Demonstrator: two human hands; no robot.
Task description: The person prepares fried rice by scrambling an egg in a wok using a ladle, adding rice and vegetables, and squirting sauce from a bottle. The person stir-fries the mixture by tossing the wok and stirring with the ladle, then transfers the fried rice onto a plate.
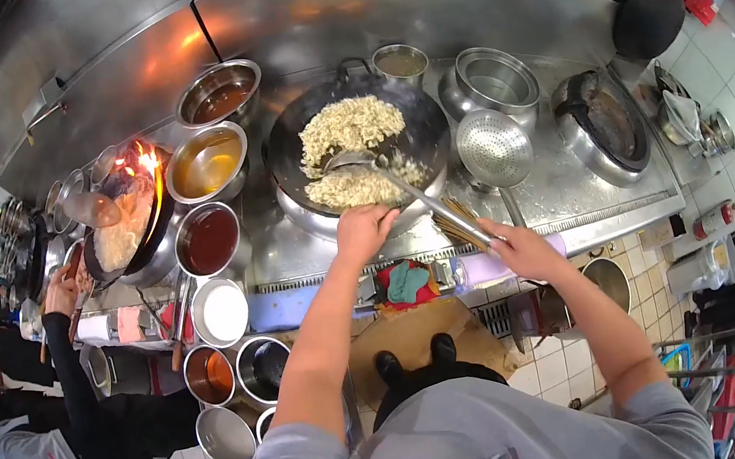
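A large black wok (286, 161) sits on the burner in front of me, with pale, crumbly, rice-like food (352, 127) spread in two heaps inside. My left hand (366, 232) is closed at the wok's near rim; the part it grips is hidden under the fingers. In my right hand (518, 250) is the long metal handle of a ladle (440, 204). The ladle's bowl lies in the food near the wok's middle, between the heaps. A perforated metal strainer (495, 149) rests just right of the wok, apart from my hands.
At left, another person's hand (60, 293) works by a flaming wok (151, 243). Between the woks stand bowls of yellow liquid (207, 163) and dark red sauce (208, 241). Metal pots (497, 77) are at back right. A second burner (603, 123) holds a blackened pan.
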